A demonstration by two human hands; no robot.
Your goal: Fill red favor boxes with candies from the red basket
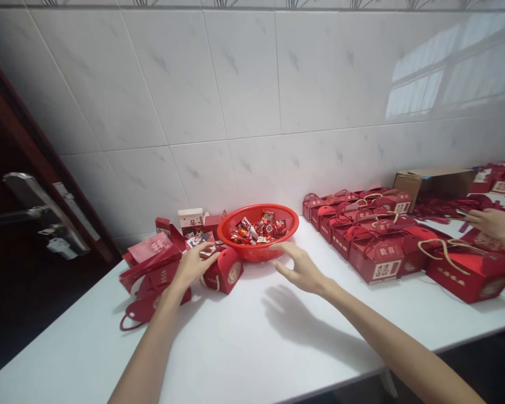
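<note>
A red plastic basket [258,255] holding wrapped sweets stands near the wall on the white table. My left hand [193,266] is open, its fingers apart, over the left side of a small red box [224,270] with a round gold pattern; whether the fingertips touch it I cannot tell. My right hand [299,266] is raised just in front of the basket's right side, fingers spread and nothing in them. Its shadow falls on the table. Left of my left hand lies a pile of red and pink boxes [151,269].
Rows of red gift boxes [376,264] with cord handles fill the right side of the white table [235,348]. Behind them stands a brown cardboard box [412,182] beside red ribbons. Another person's hand [494,224] is at the right edge. A dark door [37,168] is at left.
</note>
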